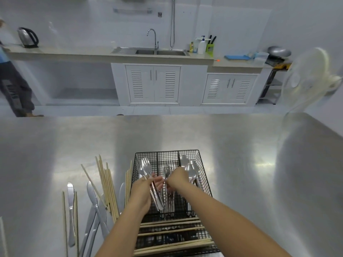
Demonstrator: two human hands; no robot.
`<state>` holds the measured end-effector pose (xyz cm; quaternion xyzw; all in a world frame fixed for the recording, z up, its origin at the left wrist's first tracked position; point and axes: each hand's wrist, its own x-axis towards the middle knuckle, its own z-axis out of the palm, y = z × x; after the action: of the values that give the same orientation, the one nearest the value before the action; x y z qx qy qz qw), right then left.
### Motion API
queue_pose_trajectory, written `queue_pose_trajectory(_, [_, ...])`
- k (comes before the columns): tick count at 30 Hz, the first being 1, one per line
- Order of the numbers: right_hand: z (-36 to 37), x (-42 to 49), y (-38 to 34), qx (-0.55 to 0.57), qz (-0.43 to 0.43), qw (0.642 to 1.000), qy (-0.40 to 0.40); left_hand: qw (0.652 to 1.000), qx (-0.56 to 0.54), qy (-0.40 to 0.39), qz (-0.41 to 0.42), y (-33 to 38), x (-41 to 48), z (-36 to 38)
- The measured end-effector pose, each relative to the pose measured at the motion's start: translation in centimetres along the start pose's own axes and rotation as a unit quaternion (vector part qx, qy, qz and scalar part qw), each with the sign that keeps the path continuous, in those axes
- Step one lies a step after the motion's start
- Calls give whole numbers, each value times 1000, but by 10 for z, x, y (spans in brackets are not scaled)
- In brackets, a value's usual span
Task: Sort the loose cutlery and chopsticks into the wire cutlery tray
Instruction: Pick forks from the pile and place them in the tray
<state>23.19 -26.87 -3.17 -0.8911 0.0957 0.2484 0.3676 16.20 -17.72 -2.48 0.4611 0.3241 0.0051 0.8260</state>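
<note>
A black wire cutlery tray [202, 164] stands on the steel table in front of me. My left hand [143, 190] holds a bundle of forks [145, 166] over the tray's left compartment, tines pointing away. My right hand [177, 178] pinches a fork [167, 173] over the middle compartment, where more forks lie. Spoons [191, 168] fill the right compartment. Several chopsticks [170, 224] lie crosswise in the tray's near section. Loose chopsticks [106, 186] and table knives [70, 206] lie on the table left of the tray.
The steel table [241, 173] stretches wide around the tray. A white fan [310, 80] stands at its far right. Beyond are a counter with a sink [154, 51] and a kettle [27, 38]. A person [13, 86] stands at the far left.
</note>
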Motion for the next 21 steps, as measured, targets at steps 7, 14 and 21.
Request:
queue_pose_trajectory(7, [17, -5, 7, -80, -93, 987, 105, 999, 30, -17, 14, -2, 0, -3])
queue_pose_trajectory(14, [-18, -5, 12, 154, -78, 982, 75, 996, 84, -1, 7, -3, 4, -2])
queue_pose_trajectory(21, [-74, -21, 45, 374, -21, 925, 65, 962, 240, 117, 53, -17, 13, 27])
